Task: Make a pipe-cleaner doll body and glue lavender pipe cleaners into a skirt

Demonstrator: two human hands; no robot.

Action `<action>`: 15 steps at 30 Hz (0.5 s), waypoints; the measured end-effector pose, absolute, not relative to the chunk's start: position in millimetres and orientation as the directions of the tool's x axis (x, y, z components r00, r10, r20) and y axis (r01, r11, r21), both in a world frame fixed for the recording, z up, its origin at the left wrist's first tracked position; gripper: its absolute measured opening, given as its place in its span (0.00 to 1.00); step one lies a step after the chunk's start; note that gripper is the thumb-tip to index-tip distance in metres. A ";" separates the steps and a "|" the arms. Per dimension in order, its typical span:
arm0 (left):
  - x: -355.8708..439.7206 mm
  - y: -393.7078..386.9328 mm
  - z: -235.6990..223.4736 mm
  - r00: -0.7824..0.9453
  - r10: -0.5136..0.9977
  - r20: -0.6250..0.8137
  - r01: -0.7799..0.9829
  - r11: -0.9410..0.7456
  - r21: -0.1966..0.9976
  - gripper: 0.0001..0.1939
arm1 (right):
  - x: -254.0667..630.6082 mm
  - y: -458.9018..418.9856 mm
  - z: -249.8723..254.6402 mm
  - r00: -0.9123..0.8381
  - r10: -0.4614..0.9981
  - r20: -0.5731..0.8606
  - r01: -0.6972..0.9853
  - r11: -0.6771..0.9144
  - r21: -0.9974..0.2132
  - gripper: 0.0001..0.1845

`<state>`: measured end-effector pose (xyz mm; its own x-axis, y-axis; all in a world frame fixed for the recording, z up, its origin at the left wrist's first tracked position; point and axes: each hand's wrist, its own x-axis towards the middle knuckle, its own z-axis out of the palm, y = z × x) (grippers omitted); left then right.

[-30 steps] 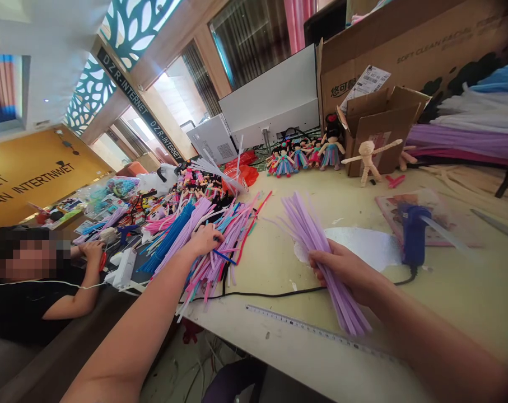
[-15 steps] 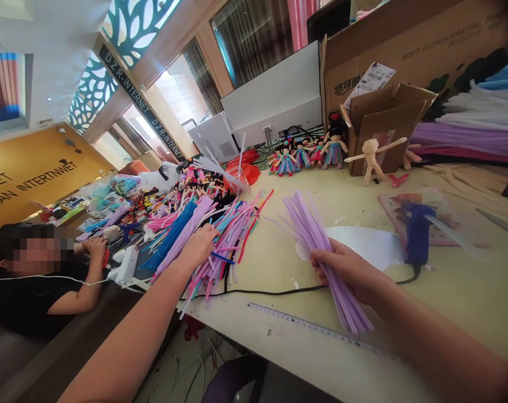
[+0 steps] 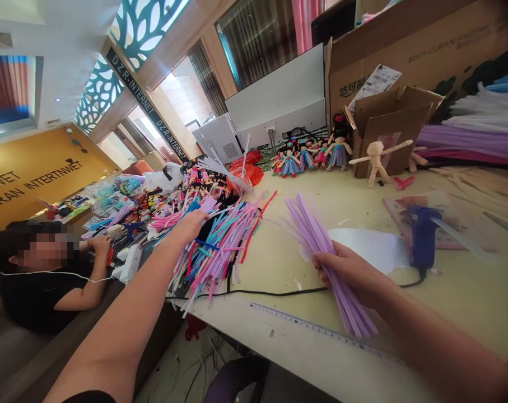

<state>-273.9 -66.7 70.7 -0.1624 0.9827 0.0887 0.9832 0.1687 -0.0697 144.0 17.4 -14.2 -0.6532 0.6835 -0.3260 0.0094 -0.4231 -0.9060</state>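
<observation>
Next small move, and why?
I'd probably draw a lilac strip from the mixed pile with the left hand: that hand is at the pile, lilac strips show there among other colours, and the right hand grips a lilac bundle.

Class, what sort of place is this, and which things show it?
Probably a craft workshop: the right hand grips lilac fuzzy stems, and dolls and a blue glue gun are on the table.
</observation>
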 end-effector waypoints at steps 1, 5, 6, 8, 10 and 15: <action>-270.9 -63.6 63.1 -0.142 0.986 0.090 0.987 0.147 -0.060 0.17 | 143.8 17.4 -14.3 -0.651 0.688 -0.321 0.008 -0.417 -0.909 0.06; -259.4 -58.6 36.0 -0.098 0.991 0.090 0.995 0.100 -0.018 0.16 | 143.3 17.2 -14.5 -0.657 0.680 -0.326 0.013 -0.423 -0.906 0.07; -257.1 -59.4 32.6 -0.100 0.991 0.087 0.995 0.102 -0.011 0.16 | 143.3 17.1 -14.5 -0.657 0.677 -0.330 0.014 -0.427 -0.904 0.07; -250.9 -63.2 31.5 -0.138 0.981 0.135 0.990 0.140 -0.008 0.17 | 143.3 16.7 -14.3 -0.656 0.676 -0.337 0.016 -0.435 -0.900 0.07; -239.4 -68.9 36.1 -0.190 0.943 0.272 0.978 0.207 -0.035 0.18 | 143.1 16.5 -14.3 -0.652 0.677 -0.342 0.015 -0.439 -0.898 0.07; -188.8 -80.6 39.9 -0.156 0.947 0.282 0.959 0.213 -0.185 0.13 | 142.1 17.0 -16.4 -0.655 0.679 -0.332 0.001 -0.439 -0.899 0.08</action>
<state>-188.8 -80.6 39.9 -0.1563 0.9465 0.2823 0.9594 0.2134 -0.1846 142.1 17.0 -16.4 -0.6552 0.6786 -0.3319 0.0008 -0.4387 -0.8986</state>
